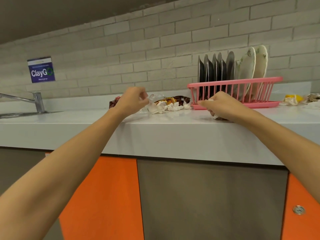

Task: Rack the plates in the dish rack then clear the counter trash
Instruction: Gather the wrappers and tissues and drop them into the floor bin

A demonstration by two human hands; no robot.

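Observation:
A pink dish rack [237,83] stands on the grey counter [155,132] at the right, holding several dark plates [214,70] and two pale patterned plates [254,64] upright. Left of the rack lies a heap of trash: crumpled white tissues [170,107], a brown and gold snack wrapper [173,100] and a clear plastic wrapper [155,97]. My left hand [131,101] pinches the clear plastic wrapper at the heap's left side. In front of the rack, my right hand [223,106] grips crumpled white tissue on the counter.
More trash, a yellow wrapper [294,97] and crumpled paper [313,97], lies right of the rack. A red wrapper [114,102] sits behind my left hand. A metal tap [37,101] and sink are at the far left. Orange and grey cabinet doors run below the counter.

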